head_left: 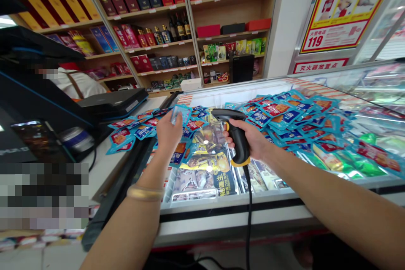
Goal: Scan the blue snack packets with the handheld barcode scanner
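My right hand (253, 137) is wrapped round the handle of a black and yellow barcode scanner (239, 141), whose head points left. A black cable hangs from the scanner's base over the front edge. My left hand (169, 128), with a gold bangle on the wrist, pinches a small blue snack packet (182, 112) by its near side. Packets of the same kind lie beneath and around the left hand. To the right of the scanner is a large heap of blue snack packets (284, 112), spread over the glass top.
The glass-topped freezer (228, 207) holds packaged goods under its lid. Green packages (363, 160) lie at the right. At the left stand a dark checkout terminal (28, 93) and a phone (39, 139). A person in white (79, 84) is beyond it; stocked shelves line the back.
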{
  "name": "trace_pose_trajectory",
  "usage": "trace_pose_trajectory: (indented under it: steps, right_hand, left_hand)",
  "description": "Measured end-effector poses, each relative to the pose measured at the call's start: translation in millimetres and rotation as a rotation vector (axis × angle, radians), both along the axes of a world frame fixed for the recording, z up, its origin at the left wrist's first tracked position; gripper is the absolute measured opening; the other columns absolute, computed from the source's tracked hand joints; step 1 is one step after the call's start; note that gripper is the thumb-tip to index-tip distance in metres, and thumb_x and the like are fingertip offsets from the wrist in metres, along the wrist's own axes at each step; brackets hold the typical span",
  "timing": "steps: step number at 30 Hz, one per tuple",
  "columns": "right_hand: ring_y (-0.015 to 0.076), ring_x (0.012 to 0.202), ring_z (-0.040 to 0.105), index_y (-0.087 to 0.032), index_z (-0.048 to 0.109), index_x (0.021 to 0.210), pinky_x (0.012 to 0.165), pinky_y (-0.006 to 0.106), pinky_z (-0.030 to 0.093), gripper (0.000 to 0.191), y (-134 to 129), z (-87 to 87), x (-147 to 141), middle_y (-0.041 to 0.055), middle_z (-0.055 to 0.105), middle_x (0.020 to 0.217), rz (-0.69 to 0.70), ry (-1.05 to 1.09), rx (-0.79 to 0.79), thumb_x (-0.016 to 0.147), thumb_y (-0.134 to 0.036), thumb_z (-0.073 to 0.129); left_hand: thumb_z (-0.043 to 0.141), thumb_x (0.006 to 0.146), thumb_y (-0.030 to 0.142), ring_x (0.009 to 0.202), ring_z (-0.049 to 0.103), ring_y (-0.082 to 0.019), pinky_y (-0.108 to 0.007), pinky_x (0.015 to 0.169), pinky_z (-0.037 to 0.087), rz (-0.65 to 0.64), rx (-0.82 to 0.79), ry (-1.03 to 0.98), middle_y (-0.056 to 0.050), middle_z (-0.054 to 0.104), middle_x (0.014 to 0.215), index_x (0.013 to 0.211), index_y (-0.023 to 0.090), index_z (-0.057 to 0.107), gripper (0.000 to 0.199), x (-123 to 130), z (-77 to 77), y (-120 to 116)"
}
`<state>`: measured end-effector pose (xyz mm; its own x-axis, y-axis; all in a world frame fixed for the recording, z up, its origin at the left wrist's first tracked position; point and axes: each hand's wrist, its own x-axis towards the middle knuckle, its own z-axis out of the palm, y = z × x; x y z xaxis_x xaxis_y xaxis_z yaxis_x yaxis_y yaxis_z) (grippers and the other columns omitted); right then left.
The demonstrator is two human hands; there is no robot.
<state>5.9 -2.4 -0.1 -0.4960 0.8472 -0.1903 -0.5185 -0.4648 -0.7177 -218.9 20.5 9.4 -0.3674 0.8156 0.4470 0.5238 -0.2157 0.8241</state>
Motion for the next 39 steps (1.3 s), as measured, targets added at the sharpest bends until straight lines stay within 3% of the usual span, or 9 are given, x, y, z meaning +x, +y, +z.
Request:
trace_pose_trajectory:
  steps: [4,8,11,15,18,23,29,34,39]
  right_hand:
    - [0.0088,0.049,0.047,-0.014,0.058,0.076,0.042,0.018,0.04,0.019,-1,1.2,-1,0.0014,0.054,0.061,0.004,-0.01,-0.012,0.087,-0.029,0.054]
    - [0.0085,0.049,0.047,-0.014,0.058,0.077,0.043,0.018,0.04,0.018,0,-1.0,-1,0.0008,0.054,0.061,0.022,-0.011,0.009,0.083,-0.031,0.059]
    - [0.0086,0.049,0.048,-0.014,0.058,0.078,0.043,0.018,0.04,0.018,0,-2.9,-1,0.001,0.054,0.063,0.024,-0.005,0.036,0.082,-0.031,0.06]
    - [0.0086,0.049,0.047,-0.014,0.059,0.078,0.043,0.018,0.04,0.017,-1,-3.2,-2,0.0011,0.054,0.062,0.029,-0.015,0.043,0.084,-0.029,0.057]
    - [0.0083,0.048,0.046,-0.014,0.059,0.078,0.043,0.019,0.041,0.017,-3,-2.8,-2,0.0007,0.054,0.063,0.058,-0.016,0.048,0.085,-0.03,0.058]
    - [0.0079,0.05,0.047,-0.014,0.059,0.077,0.044,0.018,0.042,0.019,-3,-4.1,-2,0.0003,0.054,0.064,0.098,-0.02,0.074,0.085,-0.03,0.058]
    - [0.0081,0.05,0.048,-0.014,0.059,0.078,0.045,0.019,0.042,0.019,-2,-4.9,-2,0.0004,0.054,0.065,0.11,-0.017,0.1,0.085,-0.032,0.059]
    - [0.0079,0.05,0.047,-0.014,0.059,0.078,0.045,0.019,0.042,0.02,-3,-4.6,-2,0.0002,0.053,0.065,0.117,-0.014,0.116,0.087,-0.032,0.057]
    - [0.0081,0.051,0.047,-0.015,0.058,0.079,0.045,0.019,0.042,0.019,-2,-4.7,-1,0.0001,0.054,0.066,0.131,-0.007,0.118,0.084,-0.033,0.061]
  left_hand:
    - [0.063,0.081,0.026,0.078,0.069,-0.017,-0.034,0.076,0.058,-0.181,-0.141,-0.655,0.001,0.068,0.073,0.082,0.02,0.061,0.007,11,4.6,-2]
    - [0.078,0.062,0.016,0.064,0.065,-0.01,-0.025,0.07,0.057,-0.296,-0.26,-0.858,0.002,0.067,0.07,0.074,0.017,0.058,0.023,17,1.2,-2]
    - [0.083,0.046,0.012,0.065,0.065,-0.011,-0.022,0.064,0.053,-0.344,-0.279,-0.786,0.002,0.069,0.073,0.081,0.018,0.061,0.042,19,-4.7,-1]
    - [0.085,0.038,0.019,0.061,0.061,-0.011,-0.023,0.06,0.048,-0.256,-0.186,-0.595,0.003,0.067,0.069,0.082,0.017,0.063,0.049,21,-11.1,1]
    - [0.084,0.038,0.025,0.058,0.057,-0.012,-0.025,0.058,0.045,-0.19,-0.106,-0.494,0.002,0.065,0.065,0.073,0.015,0.064,0.041,20,-13.8,3]
    - [0.083,0.042,0.033,0.053,0.051,-0.012,-0.025,0.054,0.038,-0.188,-0.148,-0.394,0.002,0.061,0.058,0.064,0.014,0.064,0.035,19,-17.6,3]
    - [0.077,0.055,0.035,0.055,0.053,-0.011,-0.022,0.053,0.04,-0.25,-0.111,-0.27,0.002,0.063,0.066,0.079,0.016,0.062,0.035,23,-17.6,1]
    - [0.08,0.053,0.039,0.06,0.058,-0.013,-0.022,0.055,0.044,-0.311,-0.099,-0.282,-0.001,0.067,0.071,0.085,0.014,0.065,0.043,23,-18.1,1]
    - [0.08,0.055,0.046,0.069,0.063,-0.018,-0.026,0.06,0.047,-0.24,-0.06,-0.224,-0.006,0.072,0.076,0.08,0.013,0.07,0.043,20,-24.9,7]
